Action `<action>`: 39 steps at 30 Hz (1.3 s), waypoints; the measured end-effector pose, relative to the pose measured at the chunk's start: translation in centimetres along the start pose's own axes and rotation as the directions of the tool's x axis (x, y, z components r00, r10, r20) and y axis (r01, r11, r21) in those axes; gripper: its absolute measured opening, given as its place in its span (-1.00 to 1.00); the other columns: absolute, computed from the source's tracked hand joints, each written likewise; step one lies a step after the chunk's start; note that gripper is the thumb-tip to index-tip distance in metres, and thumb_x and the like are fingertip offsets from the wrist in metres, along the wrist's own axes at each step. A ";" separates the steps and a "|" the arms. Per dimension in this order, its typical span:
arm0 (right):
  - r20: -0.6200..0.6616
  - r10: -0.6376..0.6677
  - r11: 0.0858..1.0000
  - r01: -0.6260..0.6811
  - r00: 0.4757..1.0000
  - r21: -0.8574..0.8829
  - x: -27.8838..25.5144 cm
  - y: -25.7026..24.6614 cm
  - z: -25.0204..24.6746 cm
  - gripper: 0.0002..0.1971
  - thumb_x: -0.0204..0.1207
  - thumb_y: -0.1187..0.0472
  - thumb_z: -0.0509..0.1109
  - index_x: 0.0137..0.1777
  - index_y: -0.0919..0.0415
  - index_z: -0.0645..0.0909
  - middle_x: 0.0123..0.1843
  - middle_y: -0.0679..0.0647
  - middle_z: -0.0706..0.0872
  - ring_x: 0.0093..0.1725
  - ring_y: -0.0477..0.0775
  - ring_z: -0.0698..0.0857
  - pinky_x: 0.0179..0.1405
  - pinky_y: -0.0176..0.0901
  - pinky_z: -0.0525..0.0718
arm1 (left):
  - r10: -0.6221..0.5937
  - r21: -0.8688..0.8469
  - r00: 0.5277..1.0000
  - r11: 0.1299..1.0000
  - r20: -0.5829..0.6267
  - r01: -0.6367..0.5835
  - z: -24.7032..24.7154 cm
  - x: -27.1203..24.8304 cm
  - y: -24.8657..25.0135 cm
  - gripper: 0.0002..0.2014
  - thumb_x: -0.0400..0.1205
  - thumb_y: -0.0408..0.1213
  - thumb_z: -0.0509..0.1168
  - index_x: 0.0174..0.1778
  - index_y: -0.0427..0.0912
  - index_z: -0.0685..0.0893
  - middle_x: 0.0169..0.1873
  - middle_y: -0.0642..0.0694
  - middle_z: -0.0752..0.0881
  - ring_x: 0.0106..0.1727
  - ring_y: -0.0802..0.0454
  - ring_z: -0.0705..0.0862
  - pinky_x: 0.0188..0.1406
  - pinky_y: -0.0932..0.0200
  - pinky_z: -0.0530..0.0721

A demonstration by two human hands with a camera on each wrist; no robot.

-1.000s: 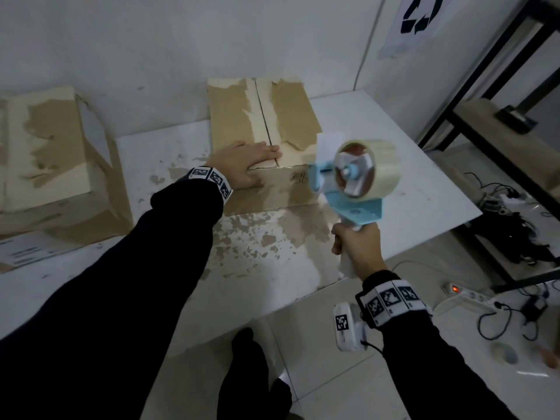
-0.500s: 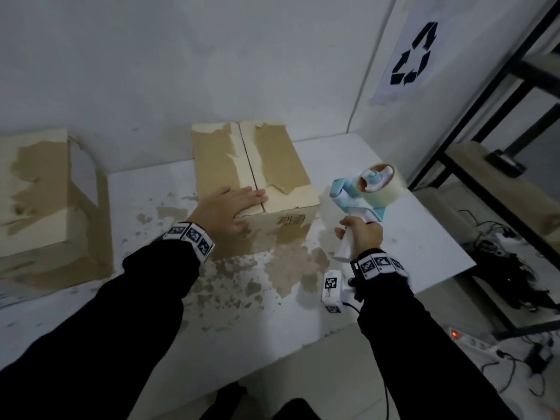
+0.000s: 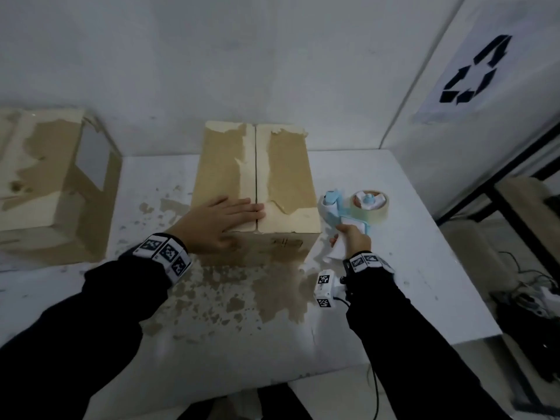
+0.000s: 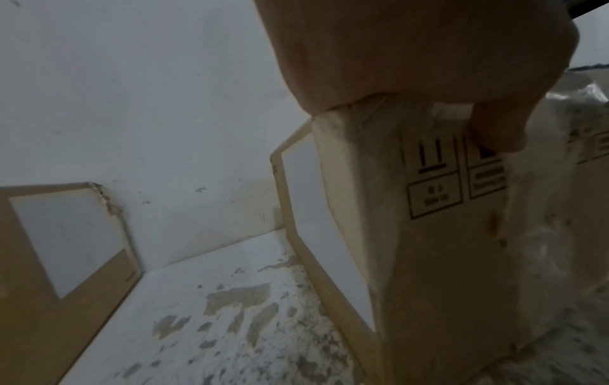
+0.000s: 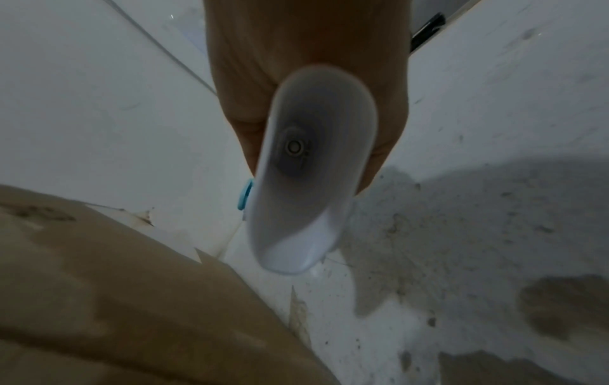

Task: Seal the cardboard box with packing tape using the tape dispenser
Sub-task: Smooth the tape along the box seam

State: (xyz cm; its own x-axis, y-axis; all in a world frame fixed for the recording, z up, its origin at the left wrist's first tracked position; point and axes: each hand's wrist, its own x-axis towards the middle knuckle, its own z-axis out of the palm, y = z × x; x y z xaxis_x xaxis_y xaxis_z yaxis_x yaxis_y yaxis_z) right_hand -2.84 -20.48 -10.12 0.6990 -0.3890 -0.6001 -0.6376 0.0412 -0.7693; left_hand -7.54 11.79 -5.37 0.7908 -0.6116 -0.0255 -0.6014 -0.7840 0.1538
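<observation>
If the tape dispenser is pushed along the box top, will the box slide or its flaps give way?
The cardboard box probably stays put: the left hand presses flat on it. Its untaped flaps may sag. The tape dispenser looks rigid.

Tan cardboard box (image 3: 281, 177), blue-and-white tape dispenser (image 3: 336, 212), black-and-white checkered wristbands (image 3: 165, 253)

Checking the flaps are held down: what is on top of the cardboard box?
Only the left hand lies flat on the cardboard box, fingertips at the untaped centre seam. The flap surface under the palm is hidden.
</observation>
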 end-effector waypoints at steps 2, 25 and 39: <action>0.058 -0.003 1.000 0.003 0.998 -0.006 1.2 -0.2 0.2 -0.74 0.38 0.20 0.43 -0.01 0.37 0.67 -0.39 0.15 0.70 -0.29 0.15 0.65 -0.13 -0.02 0.65 | -0.011 0.014 1.000 1.000 0.002 0.010 -0.1 0.0 0.3 -0.38 0.61 0.25 -0.10 0.59 0.26 -0.07 0.58 0.32 -0.05 0.59 0.31 -0.07 0.55 0.06 -0.08; 0.619 -0.561 0.127 0.796 0.550 -0.592 -1.9 -20.4 10.7 -0.64 0.57 0.11 0.27 0.31 0.25 0.52 0.23 0.29 0.67 0.21 0.31 0.63 0.11 -0.05 0.55 | -0.248 -0.578 0.968 0.795 -0.032 0.185 -3.7 2.0 1.2 -0.45 0.60 0.23 -0.05 0.51 0.19 0.27 0.47 0.14 0.36 0.40 0.21 0.45 0.41 0.01 0.44; 0.781 -0.185 -0.192 0.758 0.596 -0.624 0.7 -20.7 22.3 -0.51 0.72 0.02 0.00 0.59 0.18 0.22 0.62 0.13 0.22 0.55 0.23 0.33 0.54 0.24 0.18 | -0.362 -0.079 0.930 0.931 -0.064 0.356 -1.5 6.0 -0.3 -0.25 0.55 0.36 -0.14 0.64 0.08 0.02 0.64 0.09 0.05 0.64 0.14 -0.01 0.58 0.14 -0.25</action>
State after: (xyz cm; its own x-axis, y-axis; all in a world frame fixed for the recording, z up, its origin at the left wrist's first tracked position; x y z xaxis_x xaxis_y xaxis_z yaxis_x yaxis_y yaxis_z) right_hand 18.09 -1.06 0.50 0.7878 0.4796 -0.3865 0.4499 -0.8766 -0.1707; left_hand -2.43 8.51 -4.05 0.9603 -0.2786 -0.0160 -0.2691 -0.9395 0.2122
